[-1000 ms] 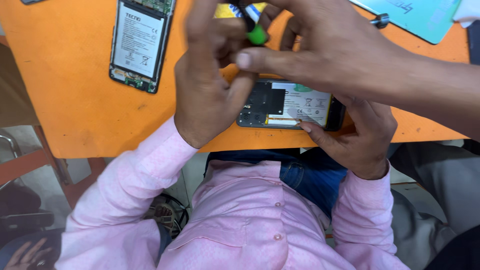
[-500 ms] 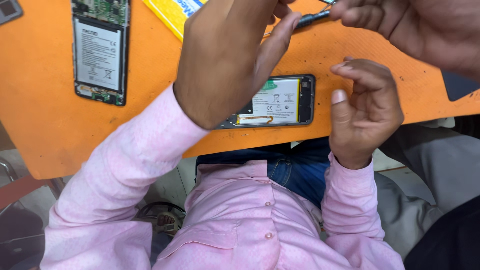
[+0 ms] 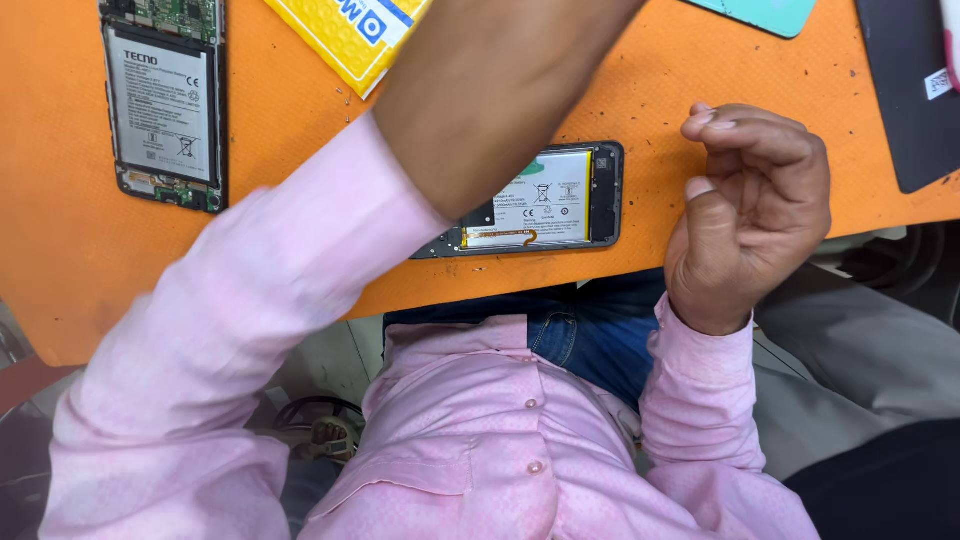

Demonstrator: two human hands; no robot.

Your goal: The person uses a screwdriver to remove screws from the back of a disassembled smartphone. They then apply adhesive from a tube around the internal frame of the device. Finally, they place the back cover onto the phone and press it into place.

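Observation:
An opened phone (image 3: 560, 205) with its back off and its white battery showing lies on the orange table (image 3: 300, 150) near the front edge. My left forearm in a pink sleeve crosses over the phone's left end and runs out of the top of the picture, so my left hand is hidden. To the right of the phone my right hand (image 3: 750, 200) hovers at the table's edge. Its fingers are curled in, and I see nothing in them.
A second opened phone (image 3: 165, 100) with a bare battery and circuit board lies at the far left. A yellow padded packet (image 3: 345, 35) sits at the top, a teal object (image 3: 770, 12) at the top right, and a flat black object (image 3: 910, 90) at the right edge.
My left hand has risen out of the top of the picture. Another person's hand at the upper right is gone. My right hand has come off the phone and curled.

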